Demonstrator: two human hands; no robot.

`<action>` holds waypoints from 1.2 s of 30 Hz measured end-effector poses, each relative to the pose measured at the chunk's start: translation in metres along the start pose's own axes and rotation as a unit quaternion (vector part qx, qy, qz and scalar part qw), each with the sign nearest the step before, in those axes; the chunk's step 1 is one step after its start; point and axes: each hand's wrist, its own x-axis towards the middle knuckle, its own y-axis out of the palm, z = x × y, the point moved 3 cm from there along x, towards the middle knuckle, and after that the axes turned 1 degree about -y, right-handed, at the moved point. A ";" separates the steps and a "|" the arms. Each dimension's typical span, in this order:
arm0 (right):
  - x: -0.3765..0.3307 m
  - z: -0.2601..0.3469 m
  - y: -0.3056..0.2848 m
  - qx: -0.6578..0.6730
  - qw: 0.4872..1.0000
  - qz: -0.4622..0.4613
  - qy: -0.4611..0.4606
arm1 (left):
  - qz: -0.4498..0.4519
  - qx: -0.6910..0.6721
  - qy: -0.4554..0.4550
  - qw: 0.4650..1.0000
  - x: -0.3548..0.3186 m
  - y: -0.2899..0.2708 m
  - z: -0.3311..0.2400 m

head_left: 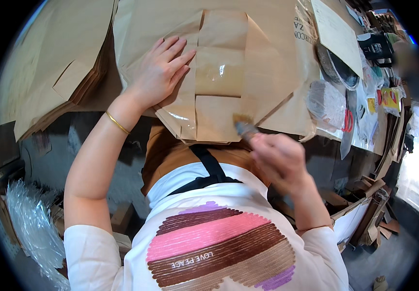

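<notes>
A brown kraft paper bag [219,111] lies in front of me, its end folded into flaps around a squarish middle panel. Wet-looking shine shows on that panel and on the left flap. My left hand [163,70] rests flat on the left part of the folded paper, fingers stretched and slightly spread. In my right hand [279,153], somewhat blurred, is a brush [244,125] with yellowish bristles and a grey band. The bristles are at the lower right of the middle panel, close to the near edge; whether they touch the paper I cannot tell.
A stack of brown paper bags [56,63] lies at the left. On the right are a dark bowl [341,70] partly under a white board [338,34], a clear plastic-wrapped bundle [324,105], red-handled scissors [347,120] and a blade [347,140]. Below left hangs shiny plastic [32,228].
</notes>
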 end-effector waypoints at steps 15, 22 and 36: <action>0.126 -0.109 -0.054 0.246 0.905 -0.177 0.299 | 0.037 -0.021 -0.032 0.999 0.005 -0.010 -0.004; 0.175 -0.150 -0.042 0.201 0.914 -0.115 0.333 | 0.054 0.006 -0.038 0.998 0.007 -0.011 -0.006; 0.225 -0.101 0.017 0.292 0.901 -0.138 0.291 | -0.014 -0.117 -0.066 0.991 0.002 -0.015 0.005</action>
